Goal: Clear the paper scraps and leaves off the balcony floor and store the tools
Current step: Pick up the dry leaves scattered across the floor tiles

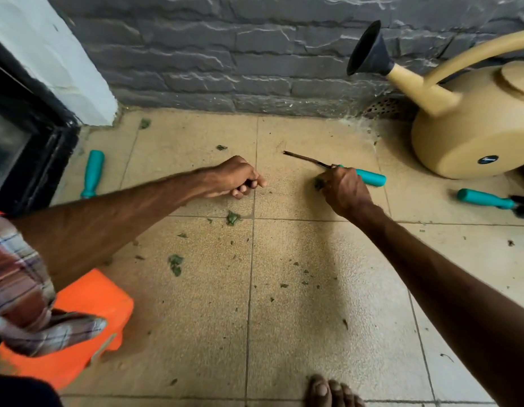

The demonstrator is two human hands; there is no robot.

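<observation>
Left of the beige watering can (472, 127), the right hand (347, 192) gripped a teal-handled tool (371, 177) at its neck; farther left, the left hand (237, 177) was clenched near leaf scraps (232, 217).

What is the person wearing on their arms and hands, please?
Both the left hand and right hand are bare: no gloves, no watch. A checked sleeve in reddish, white and grey-blue covers the left upper arm; the right arm shows no sleeve.

You wore a loose plaid short sleeve (19, 274) on the left arm (maroon, grey and white checks, thin blue lines); your left forearm (113, 221) and right forearm (431, 274) were bare, as was one foot (331, 392).
</observation>
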